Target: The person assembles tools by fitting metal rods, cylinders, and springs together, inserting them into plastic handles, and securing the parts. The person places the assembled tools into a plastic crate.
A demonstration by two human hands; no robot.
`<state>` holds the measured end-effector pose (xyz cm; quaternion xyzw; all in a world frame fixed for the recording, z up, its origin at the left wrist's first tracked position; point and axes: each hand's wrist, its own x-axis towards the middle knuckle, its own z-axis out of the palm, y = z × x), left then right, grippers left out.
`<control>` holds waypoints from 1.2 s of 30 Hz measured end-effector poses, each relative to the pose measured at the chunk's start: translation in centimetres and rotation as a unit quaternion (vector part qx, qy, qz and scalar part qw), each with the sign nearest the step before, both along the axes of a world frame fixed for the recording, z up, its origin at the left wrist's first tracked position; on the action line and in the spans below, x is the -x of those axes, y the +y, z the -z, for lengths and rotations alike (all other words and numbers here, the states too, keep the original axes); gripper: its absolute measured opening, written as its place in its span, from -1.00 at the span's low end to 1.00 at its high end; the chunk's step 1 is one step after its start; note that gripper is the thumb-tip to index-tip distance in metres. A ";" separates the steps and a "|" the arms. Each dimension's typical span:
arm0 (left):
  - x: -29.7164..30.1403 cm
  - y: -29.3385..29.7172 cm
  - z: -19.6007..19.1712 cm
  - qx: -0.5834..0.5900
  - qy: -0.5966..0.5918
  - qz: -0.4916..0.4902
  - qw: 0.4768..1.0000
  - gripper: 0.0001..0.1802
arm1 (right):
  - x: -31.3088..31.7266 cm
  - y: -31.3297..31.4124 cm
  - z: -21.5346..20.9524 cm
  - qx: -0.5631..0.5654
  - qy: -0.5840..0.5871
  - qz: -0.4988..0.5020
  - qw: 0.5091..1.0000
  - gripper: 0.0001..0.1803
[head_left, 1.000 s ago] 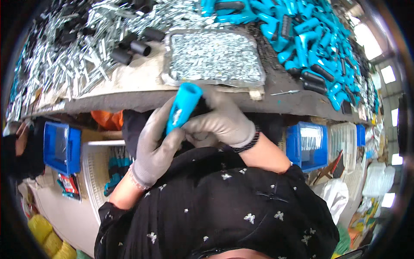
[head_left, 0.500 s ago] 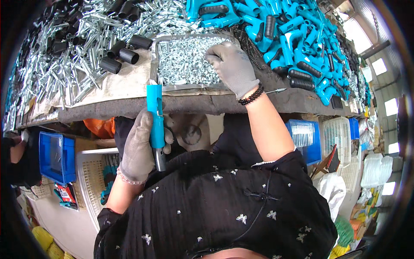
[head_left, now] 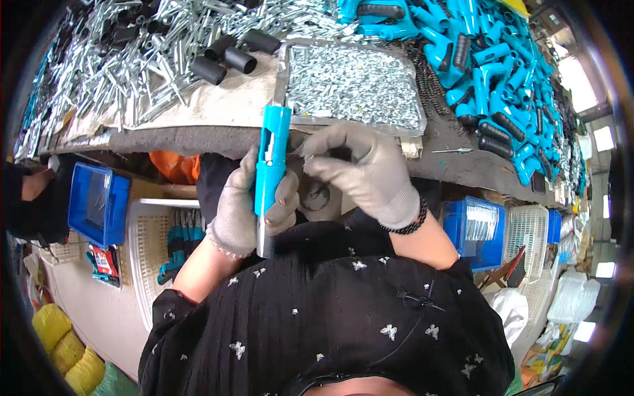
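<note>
Right hand point(head_left: 360, 173) back, small part hidden

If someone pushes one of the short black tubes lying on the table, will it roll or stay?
The black tubes look round and lie on their sides, so one would probably roll. They seem hollow, so likely light. The metal pins around them might stop it soon.

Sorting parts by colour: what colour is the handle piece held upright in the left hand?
Bright blue handle piece, seen in the head view.

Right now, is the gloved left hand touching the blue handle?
Touching. The head view shows the left hand wrapped around the blue handle, with fingers curled over its front and no gap between them.
</note>
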<state>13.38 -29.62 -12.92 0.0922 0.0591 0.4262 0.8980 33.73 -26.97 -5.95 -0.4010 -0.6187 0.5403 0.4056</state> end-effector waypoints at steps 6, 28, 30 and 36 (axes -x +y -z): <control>-0.6 -1.0 -1.0 0.003 0.056 -0.004 0.998 -0.37 | 2.2 -1.2 1.6 0.092 0.101 0.005 0.991 -0.84; 2.8 0.1 -3.2 -0.087 0.208 -0.291 0.930 -0.44 | 7.7 -1.2 6.0 0.231 -0.029 -0.339 0.911 -0.35; 3.7 0.2 -2.7 -0.031 0.231 -0.324 0.917 -0.52 | 9.2 -2.0 6.4 0.241 -0.035 -0.299 0.923 -0.33; 7.1 -0.1 -1.1 0.032 0.243 -0.368 0.897 -0.57 | 10.1 1.5 3.9 -0.247 -0.303 -0.277 0.878 -0.28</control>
